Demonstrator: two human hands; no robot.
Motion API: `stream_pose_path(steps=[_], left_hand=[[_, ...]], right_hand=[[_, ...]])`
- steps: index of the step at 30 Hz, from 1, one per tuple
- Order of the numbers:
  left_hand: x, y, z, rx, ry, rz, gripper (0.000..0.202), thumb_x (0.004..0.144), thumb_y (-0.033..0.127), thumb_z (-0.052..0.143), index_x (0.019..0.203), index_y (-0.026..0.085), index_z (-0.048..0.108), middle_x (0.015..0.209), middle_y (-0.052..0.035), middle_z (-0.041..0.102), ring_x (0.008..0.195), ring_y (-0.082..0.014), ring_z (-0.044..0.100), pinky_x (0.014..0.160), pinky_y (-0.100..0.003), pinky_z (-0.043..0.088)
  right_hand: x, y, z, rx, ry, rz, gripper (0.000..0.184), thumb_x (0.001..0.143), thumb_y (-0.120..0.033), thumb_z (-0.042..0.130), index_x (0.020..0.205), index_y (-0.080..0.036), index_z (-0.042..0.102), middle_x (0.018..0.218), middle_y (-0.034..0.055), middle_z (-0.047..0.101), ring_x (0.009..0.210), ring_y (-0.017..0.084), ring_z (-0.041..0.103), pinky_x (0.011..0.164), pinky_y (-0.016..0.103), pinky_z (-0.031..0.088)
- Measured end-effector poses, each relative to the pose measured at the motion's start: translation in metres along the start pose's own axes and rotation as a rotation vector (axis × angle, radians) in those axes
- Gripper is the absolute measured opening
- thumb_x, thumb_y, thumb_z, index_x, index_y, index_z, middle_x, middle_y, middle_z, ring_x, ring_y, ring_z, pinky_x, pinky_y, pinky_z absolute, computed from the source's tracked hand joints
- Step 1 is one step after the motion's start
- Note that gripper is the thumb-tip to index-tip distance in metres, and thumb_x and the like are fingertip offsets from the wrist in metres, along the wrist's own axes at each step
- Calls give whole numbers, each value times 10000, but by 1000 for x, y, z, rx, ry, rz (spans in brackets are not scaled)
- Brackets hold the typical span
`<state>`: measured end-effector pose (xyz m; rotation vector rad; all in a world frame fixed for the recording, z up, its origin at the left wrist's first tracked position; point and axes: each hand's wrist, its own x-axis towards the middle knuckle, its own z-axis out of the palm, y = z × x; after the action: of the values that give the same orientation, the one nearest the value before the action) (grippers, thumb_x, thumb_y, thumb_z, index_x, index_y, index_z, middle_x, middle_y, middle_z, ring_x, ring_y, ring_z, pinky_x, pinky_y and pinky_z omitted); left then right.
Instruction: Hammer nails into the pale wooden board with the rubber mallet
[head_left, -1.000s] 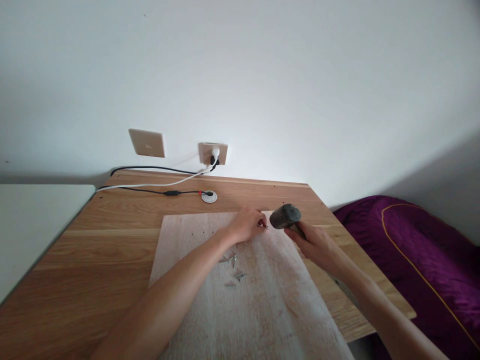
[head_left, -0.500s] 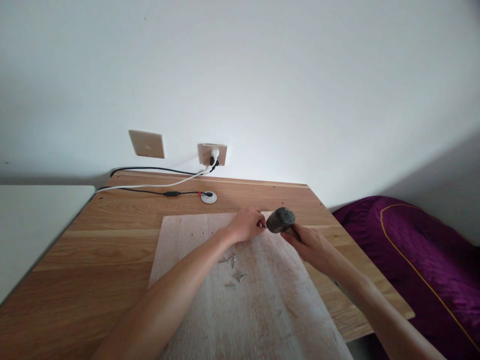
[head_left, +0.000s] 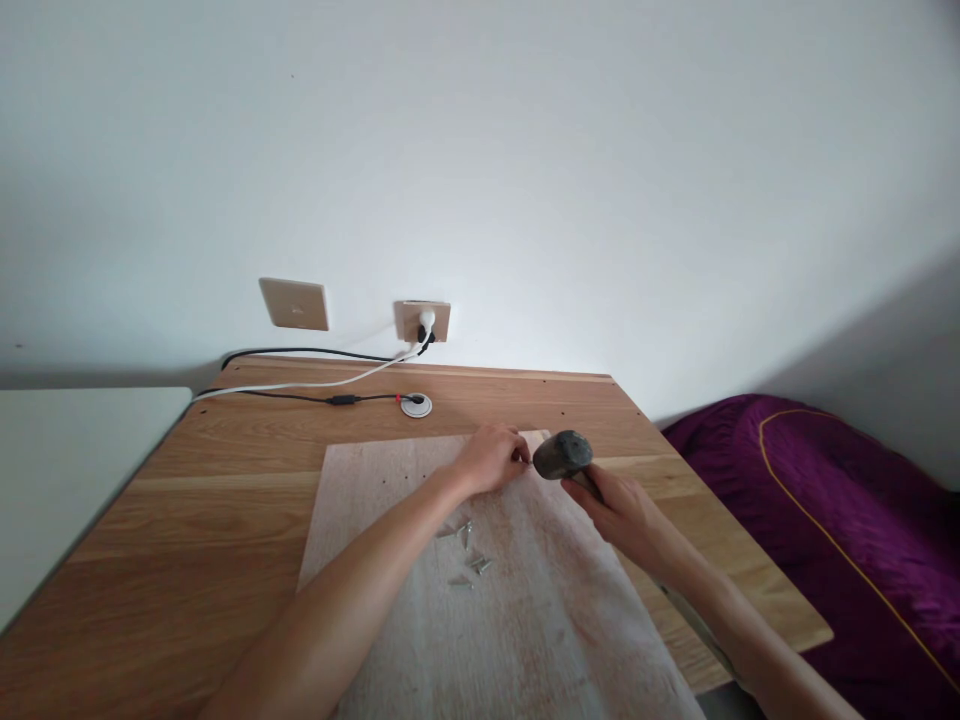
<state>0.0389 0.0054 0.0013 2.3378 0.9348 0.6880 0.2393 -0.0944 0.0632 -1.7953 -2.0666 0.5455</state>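
as left hand pinches, right grips hammer

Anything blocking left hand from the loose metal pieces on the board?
Nothing visible: only bare board between the left hand and the loose metal pieces. The hammer, in the right hand, is off to the right.

Left hand near board's far edge, fingers pinched. Right hand near far right corner, wrapped in a grip. Both forearms bare, angled inward.
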Motion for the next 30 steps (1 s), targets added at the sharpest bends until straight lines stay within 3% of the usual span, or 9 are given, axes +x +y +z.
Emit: stream_pose_path(steps=[5, 9, 13, 15, 18, 22, 26, 30], left_hand=[[1, 2, -13, -43, -14, -4, 124, 836, 207, 750, 950, 158, 748, 996, -74, 713, 910, -202, 675, 822, -281, 492], [-7, 5, -49, -7, -104, 49, 192, 868, 298, 739, 997, 157, 716, 1049, -84, 688, 926, -201, 667, 813, -275, 481], [-32, 17, -85, 95, -260, 88, 57, 842, 163, 647, 818, 172, 698, 885, -38, 693, 771, -159, 642, 711, -254, 443], [-48, 25, -94, 123, -360, 58, 51, 787, 147, 655, 775, 188, 682, 861, -20, 702, 742, -156, 632, 678, -255, 434], [-70, 34, -99, 214, -464, 3, 69, 733, 176, 697, 789, 203, 667, 874, -18, 704, 778, -187, 633, 658, -276, 424], [-95, 32, -108, 237, -456, -1, 140, 733, 137, 659, 851, 212, 653, 960, -20, 695, 873, -200, 654, 734, -284, 451], [-117, 25, -120, 370, -349, -135, 50, 824, 243, 642, 804, 199, 651, 895, -54, 716, 852, -237, 678, 727, -309, 462], [-132, 24, -121, 483, -353, -275, 375, 930, 453, 598, 671, 185, 648, 752, -108, 708, 736, -281, 689, 661, -344, 444]], right_hand=[[-34, 1, 6, 119, -90, 224, 369, 941, -588, 393, 794, -265, 495, 419, -61, 505, 369, 181, 535, 444, 261, 368], [-49, 9, 22, 102, -78, 227, 392, 940, -599, 368, 859, -255, 539, 396, -65, 487, 374, 210, 550, 478, 294, 401], [-51, 15, 33, 66, 18, 155, 385, 959, -566, 380, 867, -248, 576, 575, 34, 668, 591, 273, 693, 592, 332, 448], [-51, 16, 35, 63, 50, 125, 371, 976, -537, 389, 900, -241, 599, 721, 77, 736, 723, 293, 730, 649, 341, 464], [-52, 15, 37, 58, 60, 118, 359, 993, -506, 387, 956, -232, 616, 780, 91, 752, 779, 304, 741, 675, 341, 469], [-51, 13, 37, 74, 14, 133, 340, 1004, -476, 359, 988, -228, 591, 738, 73, 741, 742, 287, 753, 666, 329, 481], [-50, 12, 34, 163, -157, 261, 349, 1014, -507, 304, 1050, -225, 507, 441, -61, 540, 424, 232, 640, 478, 285, 453], [-50, 10, 32, 230, -240, 300, 327, 1009, -519, 301, 1050, -234, 456, 414, -80, 528, 379, 207, 612, 423, 249, 458]])
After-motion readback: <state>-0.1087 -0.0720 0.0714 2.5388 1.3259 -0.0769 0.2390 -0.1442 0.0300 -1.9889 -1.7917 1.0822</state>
